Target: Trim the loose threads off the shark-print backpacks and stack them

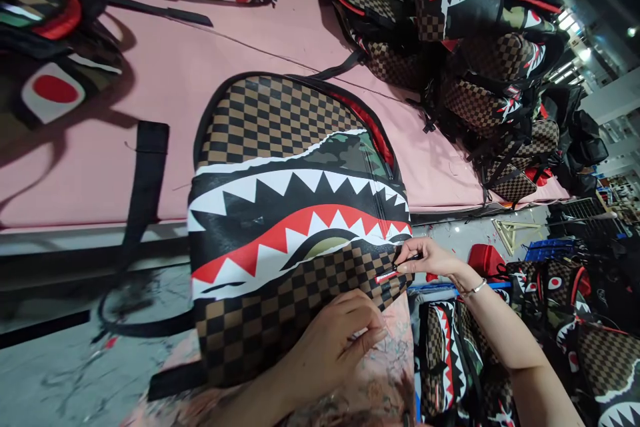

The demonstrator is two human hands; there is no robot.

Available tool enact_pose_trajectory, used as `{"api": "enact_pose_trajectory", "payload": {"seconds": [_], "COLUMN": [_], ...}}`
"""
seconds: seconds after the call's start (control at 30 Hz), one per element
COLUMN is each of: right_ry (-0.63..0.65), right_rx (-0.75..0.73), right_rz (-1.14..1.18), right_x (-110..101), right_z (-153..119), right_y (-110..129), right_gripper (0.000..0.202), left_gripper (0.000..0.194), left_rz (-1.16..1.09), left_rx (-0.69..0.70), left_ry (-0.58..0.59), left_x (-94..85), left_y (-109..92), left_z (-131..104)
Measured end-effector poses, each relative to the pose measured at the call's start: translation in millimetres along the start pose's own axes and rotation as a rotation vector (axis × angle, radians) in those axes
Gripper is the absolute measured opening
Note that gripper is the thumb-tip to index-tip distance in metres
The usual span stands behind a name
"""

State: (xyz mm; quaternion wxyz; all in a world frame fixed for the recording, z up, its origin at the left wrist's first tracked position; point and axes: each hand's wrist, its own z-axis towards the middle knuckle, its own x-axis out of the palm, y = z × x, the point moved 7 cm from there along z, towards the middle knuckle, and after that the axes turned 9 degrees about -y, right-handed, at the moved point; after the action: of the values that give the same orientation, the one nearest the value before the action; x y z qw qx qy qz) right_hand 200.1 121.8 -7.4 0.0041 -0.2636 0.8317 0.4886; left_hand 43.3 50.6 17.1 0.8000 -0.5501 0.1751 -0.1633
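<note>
A backpack [300, 213] with brown-and-black checks, a camouflage patch and a red-and-white shark mouth lies on the pink table's edge, its top zip partly open over red lining. My right hand [425, 259] pinches a small dark piece by the short red-and-white strip [386, 276] at the bag's lower right corner. Along the bag's lower edge rests my left hand [345, 333], its fingers curled together; whatever they may hold is hidden. Black straps [147, 173] hang from the bag's left side.
Piled backpacks [480, 73] cover the back right of the pink table [240, 47]. Another bag [55, 90] lies at the left, with camouflage ones behind. More bags [445, 360] stand below the table at the right, near a red object [485, 261].
</note>
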Motion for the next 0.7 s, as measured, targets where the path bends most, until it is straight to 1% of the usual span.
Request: {"api": "enact_pose_trajectory", "payload": {"seconds": [0.17, 0.33, 0.47, 0.53, 0.6, 0.63, 0.7], "right_ry": [-0.021, -0.073, -0.039, -0.053, -0.140, -0.214, -0.412], "right_rx": [-0.011, -0.044, -0.051, -0.083, -0.151, -0.200, -0.302], "right_rz": [-0.007, -0.003, -0.019, 0.012, 0.034, 0.032, -0.007], "right_x": [3, -4, -3, -6, -15, -22, -38], "right_z": [0, -4, -7, -5, 4, 11, 29], "right_y": [1, 3, 3, 4, 8, 12, 22], "right_gripper": [0.033, 0.030, 0.029, 0.028, 0.026, 0.026, 0.025], "left_gripper": [0.016, 0.017, 0.020, 0.021, 0.022, 0.023, 0.019], "left_rz": [-0.007, -0.002, 0.001, 0.006, 0.028, 0.047, 0.079], "left_rx": [-0.015, -0.040, -0.052, -0.063, -0.076, -0.085, -0.111], "left_ry": [-0.004, 0.005, 0.004, 0.006, 0.013, 0.017, 0.051], "left_x": [-1.4, -2.6, -2.9, -1.6, 0.4, 1.1, 2.3], "left_y": [-1, -2, -4, -2, 1, 3, 8], "left_z": [0, -1, -1, -2, -4, -4, -3]}}
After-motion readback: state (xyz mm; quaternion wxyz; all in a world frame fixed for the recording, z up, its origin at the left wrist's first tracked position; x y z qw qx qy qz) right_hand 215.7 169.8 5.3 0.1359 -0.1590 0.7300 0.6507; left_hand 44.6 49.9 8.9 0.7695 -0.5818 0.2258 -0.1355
